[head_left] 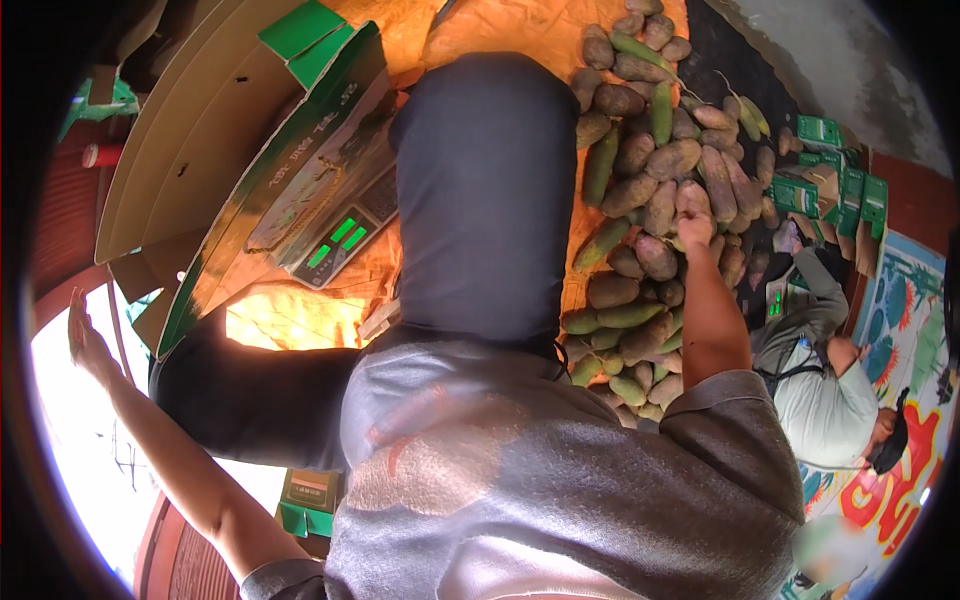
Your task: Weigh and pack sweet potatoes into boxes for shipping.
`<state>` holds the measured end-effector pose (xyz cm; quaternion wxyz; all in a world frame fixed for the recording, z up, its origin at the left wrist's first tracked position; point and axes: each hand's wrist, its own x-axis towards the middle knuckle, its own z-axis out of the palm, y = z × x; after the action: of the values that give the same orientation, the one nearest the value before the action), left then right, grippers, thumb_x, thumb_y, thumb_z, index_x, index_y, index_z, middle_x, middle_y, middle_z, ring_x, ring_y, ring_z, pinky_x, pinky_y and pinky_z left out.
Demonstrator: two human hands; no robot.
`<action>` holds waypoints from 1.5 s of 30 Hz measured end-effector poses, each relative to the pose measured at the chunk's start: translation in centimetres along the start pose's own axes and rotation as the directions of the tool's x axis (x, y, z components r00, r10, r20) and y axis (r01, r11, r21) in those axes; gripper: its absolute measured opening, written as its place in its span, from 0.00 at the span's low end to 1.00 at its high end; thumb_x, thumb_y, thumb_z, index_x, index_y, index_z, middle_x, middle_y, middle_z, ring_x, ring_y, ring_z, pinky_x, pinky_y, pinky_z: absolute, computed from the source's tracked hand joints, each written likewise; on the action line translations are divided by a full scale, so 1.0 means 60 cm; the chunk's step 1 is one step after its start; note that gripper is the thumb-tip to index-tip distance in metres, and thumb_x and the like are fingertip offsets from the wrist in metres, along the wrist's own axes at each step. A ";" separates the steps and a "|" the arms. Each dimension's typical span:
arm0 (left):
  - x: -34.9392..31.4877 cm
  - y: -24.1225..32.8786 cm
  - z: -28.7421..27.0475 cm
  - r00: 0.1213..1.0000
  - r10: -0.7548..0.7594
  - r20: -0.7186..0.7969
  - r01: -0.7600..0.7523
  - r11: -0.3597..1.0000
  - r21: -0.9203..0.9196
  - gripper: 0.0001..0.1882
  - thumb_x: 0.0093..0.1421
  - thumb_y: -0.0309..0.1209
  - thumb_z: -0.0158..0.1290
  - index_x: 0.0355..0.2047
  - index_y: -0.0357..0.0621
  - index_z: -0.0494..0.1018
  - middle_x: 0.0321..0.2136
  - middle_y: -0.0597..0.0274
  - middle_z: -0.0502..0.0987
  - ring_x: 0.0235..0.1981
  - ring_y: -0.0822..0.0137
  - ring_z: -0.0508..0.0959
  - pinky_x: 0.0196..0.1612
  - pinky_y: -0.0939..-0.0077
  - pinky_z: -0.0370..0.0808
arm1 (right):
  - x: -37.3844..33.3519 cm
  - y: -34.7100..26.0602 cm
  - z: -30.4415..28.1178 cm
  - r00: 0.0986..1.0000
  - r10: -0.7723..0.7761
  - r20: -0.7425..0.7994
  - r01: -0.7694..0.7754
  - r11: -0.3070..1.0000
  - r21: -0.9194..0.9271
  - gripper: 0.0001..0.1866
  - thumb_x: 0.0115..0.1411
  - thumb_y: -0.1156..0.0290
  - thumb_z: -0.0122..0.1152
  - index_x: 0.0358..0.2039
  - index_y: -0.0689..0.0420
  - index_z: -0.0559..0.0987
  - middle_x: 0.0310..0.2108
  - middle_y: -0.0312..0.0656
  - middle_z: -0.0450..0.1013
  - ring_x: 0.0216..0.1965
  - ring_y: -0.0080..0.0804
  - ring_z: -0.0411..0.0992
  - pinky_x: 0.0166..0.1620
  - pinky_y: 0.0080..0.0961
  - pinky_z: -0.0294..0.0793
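My right hand [693, 228] reaches into a long pile of root vegetables, its fingers closed on a pinkish-red root vegetable [692, 198]. Around it lie several plump reddish-brown root vegetables [672, 159] and some slimmer green ones [600, 168], a few with thin tails. My left hand [86, 345] is stretched out at the far left, fingers extended and nothing in it. Near that arm, a large open cardboard box [285, 165] with a green printed side stands tilted. Partly behind the box is a digital scale [345, 235] with lit green displays.
Orange sheeting [490, 28] covers the ground under the pile. My bent legs [485, 190] lie between box and vegetables. At the right another person [835, 400] bends by a second scale [776, 300], near stacked green boxes [825, 190]. A small green-brown carton [308, 495] sits behind my left side.
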<state>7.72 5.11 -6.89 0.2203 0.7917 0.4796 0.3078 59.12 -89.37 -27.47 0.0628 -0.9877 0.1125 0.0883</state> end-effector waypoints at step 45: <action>0.009 0.196 0.049 0.962 0.150 0.229 -0.065 0.937 -0.342 0.18 0.70 0.37 0.54 0.54 0.37 0.77 0.48 0.56 0.82 0.49 0.67 0.80 0.55 0.72 0.75 | -0.135 -0.361 -0.139 0.905 -0.398 0.152 -0.305 -0.355 0.884 0.41 0.58 0.55 0.67 0.66 0.58 0.63 0.62 0.52 0.63 0.61 0.51 0.64 0.60 0.48 0.72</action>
<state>17.26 0.23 -1.26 0.3921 0.8011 0.3447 0.2929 57.72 -67.94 -15.53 0.8730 -0.4539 0.0745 0.1623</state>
